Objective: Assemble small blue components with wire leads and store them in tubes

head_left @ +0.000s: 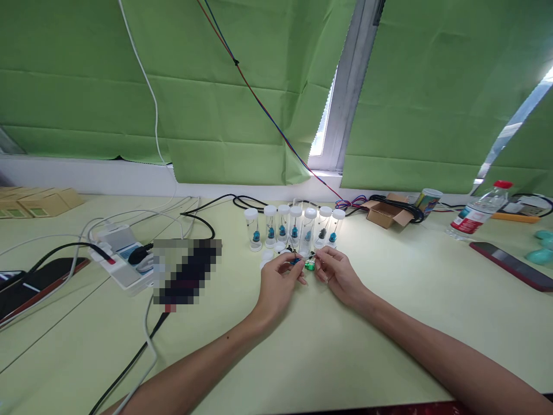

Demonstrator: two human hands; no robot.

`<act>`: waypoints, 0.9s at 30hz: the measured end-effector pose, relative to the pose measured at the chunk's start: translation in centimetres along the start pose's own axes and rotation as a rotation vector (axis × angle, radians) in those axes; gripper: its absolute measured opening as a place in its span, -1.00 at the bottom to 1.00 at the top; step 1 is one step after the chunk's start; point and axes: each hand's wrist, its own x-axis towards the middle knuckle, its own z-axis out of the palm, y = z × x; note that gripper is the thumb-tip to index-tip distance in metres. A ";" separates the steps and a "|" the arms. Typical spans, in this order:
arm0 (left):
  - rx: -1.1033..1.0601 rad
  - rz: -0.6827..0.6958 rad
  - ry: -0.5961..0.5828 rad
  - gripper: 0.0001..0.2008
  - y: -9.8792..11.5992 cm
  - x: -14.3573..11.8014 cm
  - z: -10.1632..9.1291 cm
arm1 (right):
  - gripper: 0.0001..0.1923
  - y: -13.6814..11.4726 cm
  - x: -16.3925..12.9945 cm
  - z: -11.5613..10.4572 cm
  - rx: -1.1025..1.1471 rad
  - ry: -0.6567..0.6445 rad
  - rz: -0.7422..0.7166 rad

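My left hand is closed in a pinch on a small dark-blue piece, with thin dark wire ends beside it. Close by on the right, my right hand has its thumb and fingertips pressed together; what they hold is too small to make out. A shiny green piece shows between the two hands. Just beyond them stands a row of clear capped vials, each with a small blue or dark piece and thin wires inside. More white caps are partly hidden behind my left hand.
To the left lie a white power strip, tangled cables and a pixelated dark object. At the back right are an open cardboard box, a can and a plastic bottle. A phone lies at right.
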 end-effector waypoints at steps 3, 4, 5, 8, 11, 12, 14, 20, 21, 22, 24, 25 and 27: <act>-0.034 0.011 0.006 -0.77 -0.1 0.1 0.0 | -0.74 -0.1 0.0 0.0 0.051 -0.027 0.034; -0.050 0.017 0.009 -0.76 -0.2 0.2 -0.1 | -0.74 -0.1 0.0 0.0 0.066 -0.032 0.044; -0.067 0.021 0.015 -0.76 -0.3 0.2 -0.1 | -0.74 -0.1 0.0 0.0 0.079 -0.037 0.053; -0.109 0.015 0.031 -0.74 -0.6 0.3 -0.1 | -0.72 -0.1 0.0 -0.1 0.100 -0.052 0.068; -0.130 0.007 0.037 -0.73 -0.7 0.3 -0.1 | -0.70 -0.1 -0.1 -0.2 0.102 -0.069 0.067; -0.135 0.004 0.036 -0.73 -0.6 0.3 -0.1 | -0.70 -0.1 -0.1 -0.2 0.101 -0.075 0.064; -0.145 0.001 0.033 -0.72 -0.6 0.3 0.0 | -0.71 -0.1 -0.1 -0.3 0.096 -0.080 0.061; -0.158 -0.010 0.030 -0.72 -0.5 0.2 0.0 | -0.72 0.1 0.0 -0.3 0.073 -0.070 0.046; -0.159 -0.011 0.029 -0.72 -0.5 0.2 0.0 | -0.71 0.2 0.1 -0.3 0.073 -0.071 0.043; -0.159 -0.010 0.027 -0.72 -0.5 0.2 0.0 | -0.71 0.2 0.1 -0.3 0.073 -0.072 0.041; -0.156 -0.007 0.023 -0.73 -0.6 0.2 0.0 | -0.71 0.2 0.1 -0.3 0.074 -0.072 0.037; -0.151 -0.006 0.019 -0.73 -0.6 0.2 0.0 | -0.72 0.2 0.1 -0.2 0.074 -0.071 0.036; -0.137 -0.006 0.010 -0.74 -0.6 0.2 -0.1 | -0.72 0.1 0.1 -0.1 0.069 -0.064 0.032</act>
